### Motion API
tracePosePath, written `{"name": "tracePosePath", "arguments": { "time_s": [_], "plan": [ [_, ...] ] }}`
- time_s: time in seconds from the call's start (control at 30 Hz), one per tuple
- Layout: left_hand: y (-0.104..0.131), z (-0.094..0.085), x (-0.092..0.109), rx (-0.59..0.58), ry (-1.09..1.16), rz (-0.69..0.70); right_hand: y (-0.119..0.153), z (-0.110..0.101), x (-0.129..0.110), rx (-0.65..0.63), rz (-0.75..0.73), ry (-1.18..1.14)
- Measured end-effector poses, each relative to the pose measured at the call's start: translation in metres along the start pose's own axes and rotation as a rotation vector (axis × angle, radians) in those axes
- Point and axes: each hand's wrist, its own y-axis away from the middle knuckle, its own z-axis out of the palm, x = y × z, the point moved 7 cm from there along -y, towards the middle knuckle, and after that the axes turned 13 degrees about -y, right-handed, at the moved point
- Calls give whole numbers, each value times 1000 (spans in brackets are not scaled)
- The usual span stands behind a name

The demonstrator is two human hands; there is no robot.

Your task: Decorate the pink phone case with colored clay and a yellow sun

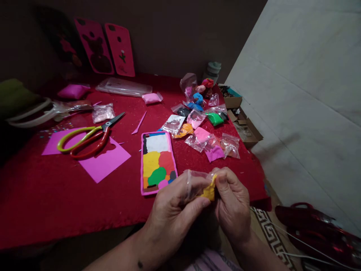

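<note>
Both hands are together over the table's front edge. My left hand [177, 205] is closed round a small clear plastic bag [194, 180] with yellow clay [209, 192] at its mouth. Thumb and fingertips of my right hand [232, 203] pinch the upper end of the yellow clay. Just behind my left hand lies a phone case [158, 163] with a pink rim, covered in white, yellow, red and green clay patches; my left hand hides its lower right corner.
Red-and-yellow-handled scissors [91, 139] lie on pink sheets [98, 165] at the left. Bags of coloured clay [197, 118] cover the right side of the red table [113, 207]. Decorated cases [120, 49] lean on the back wall. Cardboard boxes [248, 131] stand beyond the right edge.
</note>
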Motion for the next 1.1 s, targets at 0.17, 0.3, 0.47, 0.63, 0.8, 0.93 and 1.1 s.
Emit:
{"name": "tracePosePath", "arguments": {
  "time_s": [0.17, 0.3, 0.47, 0.63, 0.8, 0.93, 1.1],
  "plan": [
    [1, -1, -2, 18, -41, -16, -2, -3, 2, 14, 4, -36],
    [-1, 3, -4, -17, 106, -80, -1, -2, 4, 9, 52, -51],
    [-2, 4, -7, -17, 168, -144, 0, 1, 4, -17, 66, -17],
    [-2, 0, -4, 25, 90, -90, -2, 0, 4, -16, 52, -22],
    [-4, 2, -7, 15, -8, -129, -2, -1, 5, 10, 39, -68],
    [-1, 3, -8, 34, 6, -121, -1, -4, 7, 10, 42, -89],
    [-1, 4, -9, 7, 54, -130, -3, -4, 8, -11, 61, -60]
  ]
}}
